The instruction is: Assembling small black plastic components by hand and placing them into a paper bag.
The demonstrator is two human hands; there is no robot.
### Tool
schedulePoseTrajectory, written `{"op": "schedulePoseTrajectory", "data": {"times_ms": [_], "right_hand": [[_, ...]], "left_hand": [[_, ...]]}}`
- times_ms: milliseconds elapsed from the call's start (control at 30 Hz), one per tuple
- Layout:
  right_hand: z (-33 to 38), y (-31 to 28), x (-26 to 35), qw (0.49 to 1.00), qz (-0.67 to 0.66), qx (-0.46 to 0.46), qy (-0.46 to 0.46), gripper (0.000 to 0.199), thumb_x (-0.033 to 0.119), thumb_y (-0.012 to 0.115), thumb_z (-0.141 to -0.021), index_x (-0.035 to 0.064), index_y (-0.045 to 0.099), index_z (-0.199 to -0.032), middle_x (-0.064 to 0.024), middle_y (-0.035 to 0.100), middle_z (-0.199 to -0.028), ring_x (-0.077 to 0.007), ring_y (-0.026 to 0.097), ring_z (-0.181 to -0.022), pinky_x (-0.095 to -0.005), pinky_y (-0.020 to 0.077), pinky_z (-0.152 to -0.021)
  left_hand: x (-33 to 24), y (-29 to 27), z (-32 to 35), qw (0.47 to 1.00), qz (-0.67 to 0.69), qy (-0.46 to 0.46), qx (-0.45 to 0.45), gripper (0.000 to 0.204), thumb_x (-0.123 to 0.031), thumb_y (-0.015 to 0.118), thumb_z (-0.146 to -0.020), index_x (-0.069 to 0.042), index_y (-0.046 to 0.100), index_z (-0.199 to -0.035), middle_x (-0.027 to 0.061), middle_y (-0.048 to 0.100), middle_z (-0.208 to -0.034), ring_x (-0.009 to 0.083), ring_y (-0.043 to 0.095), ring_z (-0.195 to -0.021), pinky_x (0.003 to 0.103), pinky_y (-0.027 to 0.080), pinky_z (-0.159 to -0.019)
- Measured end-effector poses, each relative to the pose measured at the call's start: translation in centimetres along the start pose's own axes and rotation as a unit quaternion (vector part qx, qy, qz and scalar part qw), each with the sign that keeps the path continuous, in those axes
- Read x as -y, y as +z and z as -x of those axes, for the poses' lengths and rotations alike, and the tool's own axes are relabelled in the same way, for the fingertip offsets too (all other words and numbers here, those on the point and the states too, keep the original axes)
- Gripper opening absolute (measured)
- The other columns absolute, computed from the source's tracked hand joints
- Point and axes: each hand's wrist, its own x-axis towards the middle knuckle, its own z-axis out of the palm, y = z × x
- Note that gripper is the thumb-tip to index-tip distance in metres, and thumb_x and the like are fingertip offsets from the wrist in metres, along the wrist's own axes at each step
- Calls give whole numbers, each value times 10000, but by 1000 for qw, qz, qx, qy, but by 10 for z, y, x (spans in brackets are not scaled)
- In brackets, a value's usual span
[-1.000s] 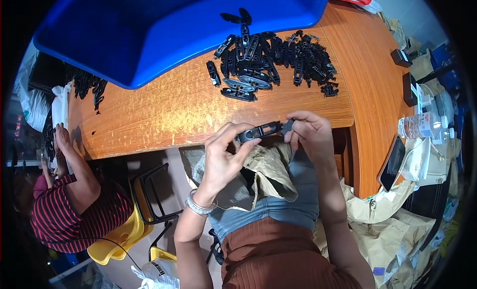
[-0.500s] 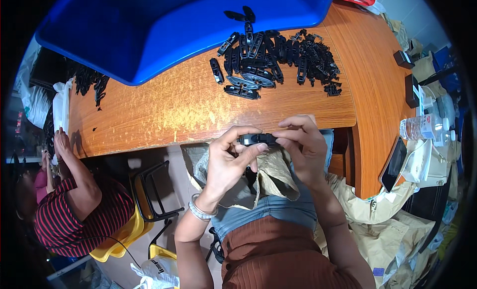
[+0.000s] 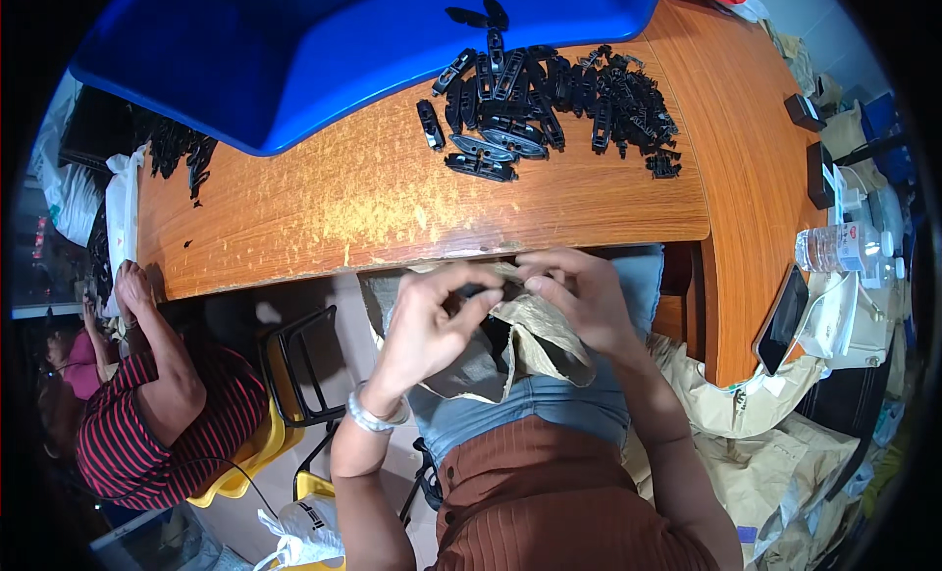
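Observation:
My left hand (image 3: pixel 432 321) is curled closed over my lap, just off the table's front edge. Between its thumb and fingers a bit of a black plastic part (image 3: pixel 477 290) shows, mostly covered by the fingers. My right hand (image 3: pixel 581 301) is beside it with thumb and forefinger pinched together near the left fingertips; whatever it grips is hidden. Below both hands a brown paper bag (image 3: pixel 549 350) stands with its mouth spread on my lap. Across the table lies a pile of long black plastic parts (image 3: pixel 500 110), with a heap of small black clips (image 3: pixel 638 115) to its right.
A large blue bin (image 3: pixel 324 100) covers the table's far left. On the right side are a phone (image 3: pixel 782 321), a clear bottle (image 3: pixel 834 249) and small black boxes (image 3: pixel 819 174). A person in a striped shirt (image 3: pixel 167 424) sits at left. Brown paper sacks (image 3: pixel 756 463) lie at right.
Both hands have dropped slightly toward the paper bag's mouth. The black part, plainly visible between them before, is now mostly hidden by my fingers. The view has shifted a little.

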Motion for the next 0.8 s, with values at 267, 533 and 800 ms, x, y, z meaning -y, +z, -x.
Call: {"op": "schedulePoseTrajectory", "data": {"times_ms": [267, 533, 800], "right_hand": [[-11, -46, -27, 971, 117, -194, -77, 166, -3, 555, -844, -23, 633, -988, -84, 616, -876, -127, 581, -778, -230, 459, -712], [-51, -120, -43, 819, 434, -329, -180, 184, 15, 604, -789, 21, 652, -967, -143, 601, -957, -296, 569, -899, -351, 450, -811], [-46, -43, -32, 935, 242, -210, -152, 196, -49, 645, -742, -3, 642, -933, -116, 556, -943, -234, 565, -821, -303, 466, -696]], "left_hand": [[32, 20, 14, 943, -199, 49, 263, 141, 7, 620, -703, -8, 677, -832, 138, 664, -874, 290, 638, -750, 339, 518, -728], [41, 9, -84, 950, -263, 160, -51, 396, 50, 602, -725, -37, 595, -1112, 209, 510, -1224, 363, 456, -1170, 420, 424, -957], [54, 24, -67, 953, -250, 169, -35, 396, 34, 637, -702, -44, 600, -1089, 202, 450, -1283, 370, 388, -1224, 433, 385, -988]]}}
